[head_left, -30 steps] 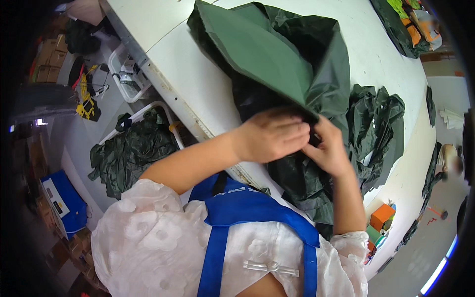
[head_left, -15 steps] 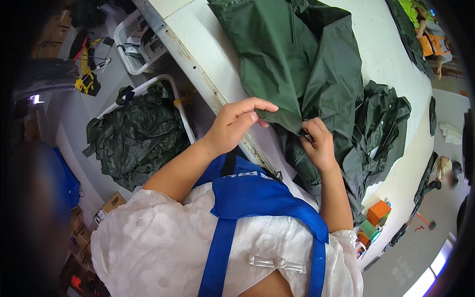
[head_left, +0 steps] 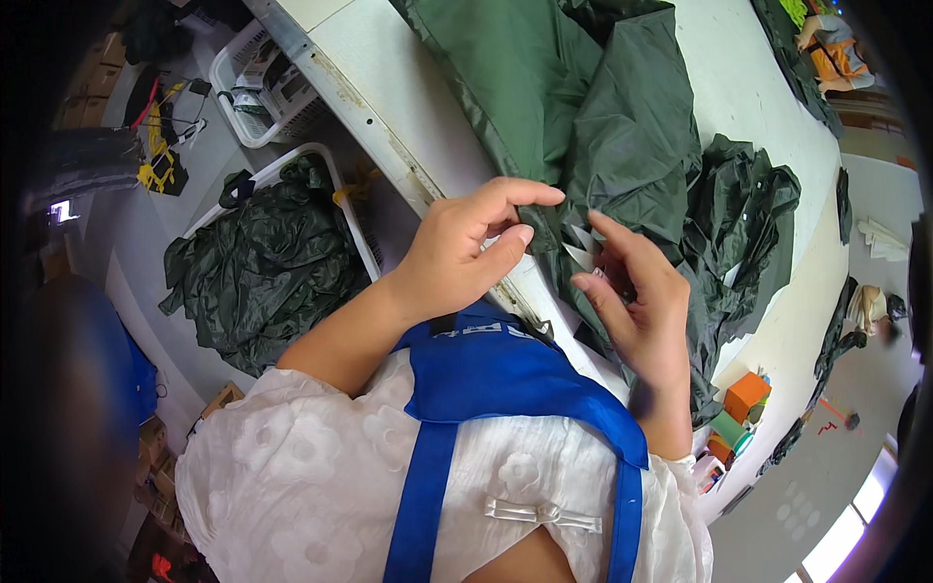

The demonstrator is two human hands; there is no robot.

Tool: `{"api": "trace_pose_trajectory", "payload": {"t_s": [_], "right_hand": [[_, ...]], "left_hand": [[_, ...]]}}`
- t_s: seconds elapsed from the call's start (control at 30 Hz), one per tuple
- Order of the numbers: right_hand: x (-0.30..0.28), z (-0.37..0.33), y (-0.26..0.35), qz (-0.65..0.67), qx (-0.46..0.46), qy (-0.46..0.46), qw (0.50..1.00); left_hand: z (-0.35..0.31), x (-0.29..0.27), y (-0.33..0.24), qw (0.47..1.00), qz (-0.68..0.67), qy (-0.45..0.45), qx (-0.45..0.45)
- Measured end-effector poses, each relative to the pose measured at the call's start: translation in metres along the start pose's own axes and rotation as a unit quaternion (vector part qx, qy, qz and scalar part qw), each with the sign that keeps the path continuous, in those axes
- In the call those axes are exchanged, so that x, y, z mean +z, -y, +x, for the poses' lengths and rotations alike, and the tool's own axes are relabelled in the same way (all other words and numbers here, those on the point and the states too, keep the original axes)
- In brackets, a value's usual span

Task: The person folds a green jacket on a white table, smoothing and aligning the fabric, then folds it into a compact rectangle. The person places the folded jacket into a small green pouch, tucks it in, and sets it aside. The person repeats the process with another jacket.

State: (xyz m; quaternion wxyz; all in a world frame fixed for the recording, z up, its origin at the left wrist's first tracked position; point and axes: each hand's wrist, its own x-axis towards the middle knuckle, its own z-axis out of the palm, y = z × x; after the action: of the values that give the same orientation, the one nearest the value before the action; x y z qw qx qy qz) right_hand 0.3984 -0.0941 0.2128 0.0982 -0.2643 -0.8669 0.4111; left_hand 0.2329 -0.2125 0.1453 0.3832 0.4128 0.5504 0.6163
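A large piece of shiny dark green fabric (head_left: 510, 83) lies folded across the white table and hangs toward me. My left hand (head_left: 447, 253) holds its near edge between the thumb and fingers, the index finger stretched out along it. Just right of that edge, my right hand (head_left: 646, 306) has its fingers curled around small metal thread snips (head_left: 581, 249). Two pointed blades show, spread apart and aimed at the fabric's edge. The handle part is mostly hidden in my palm.
More crumpled dark green fabric (head_left: 743, 223) lies on the table to the right. On the left, below the table's metal edge (head_left: 364, 117), a white basket (head_left: 326, 160) overflows with similar fabric. Another white basket (head_left: 225, 83) stands behind it. An orange box (head_left: 746, 396) sits at the right.
My right hand has let go of the fabric's edge and drawn back to the right, with the snips' blades now showing. The left hand's grip on the fabric has shifted slightly.
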Motion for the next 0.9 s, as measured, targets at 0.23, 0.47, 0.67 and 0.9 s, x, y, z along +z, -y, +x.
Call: {"api": "trace_pose_trajectory", "payload": {"t_s": [0.23, 0.47, 0.67, 0.9], "right_hand": [[0.009, -0.005, 0.001, -0.039, -0.039, -0.038, 0.998], [0.009, -0.009, -0.016, 0.011, -0.04, -0.113, 0.993], [0.009, -0.008, -0.027, -0.108, -0.213, -0.159, 0.958], [0.012, 0.003, -0.025, -0.099, -0.258, -0.184, 0.943]], "left_hand": [[-0.001, 0.004, -0.004, 1.0, -0.015, -0.018, 0.008], [0.0, 0.002, -0.005, 1.0, -0.004, 0.02, -0.017], [0.006, 0.006, -0.008, 0.96, -0.251, 0.021, -0.119], [0.01, 0.008, -0.004, 0.934, -0.321, 0.037, -0.152]]}}
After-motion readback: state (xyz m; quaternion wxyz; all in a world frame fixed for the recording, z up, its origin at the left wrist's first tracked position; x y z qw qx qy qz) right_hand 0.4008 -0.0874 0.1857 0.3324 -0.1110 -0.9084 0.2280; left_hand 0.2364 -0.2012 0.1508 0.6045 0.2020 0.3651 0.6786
